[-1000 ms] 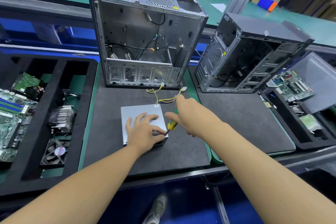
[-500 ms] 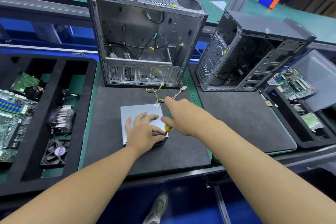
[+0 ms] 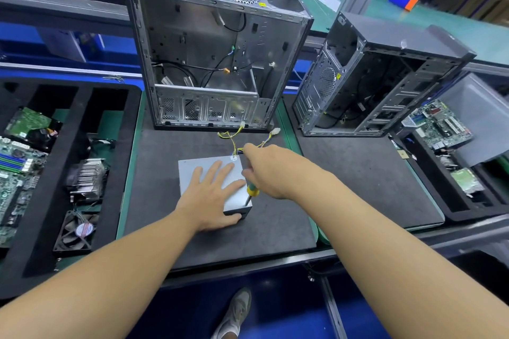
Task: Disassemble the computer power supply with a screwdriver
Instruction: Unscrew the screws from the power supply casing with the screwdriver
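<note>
Head cam has the power supply (image 3: 192, 173) lying flat on the dark mat (image 3: 278, 231), just below the middle of the frame and right in front of the open case (image 3: 214, 44). Your left hand (image 3: 213, 197) is spread flat on the lid with the fingers straight and the thumb over the near edge, so you're pressing down on it, not gripping it. Your right hand (image 3: 274, 170) is wrapped round the yellow-and-green screwdriver (image 3: 251, 191). The tip is down at the lid's lower right corner, but it's too small to tell if it's actually seated in a screw.

Handling-wise, it looks like a stiff sheet-metal box, and I'd guess it's fairly heavy for its size. That smooth lid could skate on the mat once you lean on the driver, so the flat palm seems smart.

If you need to turn or lift it, grab two opposite side walls. Don't use the thin yellow wires (image 3: 234, 142) trailing off the far edge towards the case. They're floppy and would probably strain where they enter the box. The cover edges may be sharp too.
</note>
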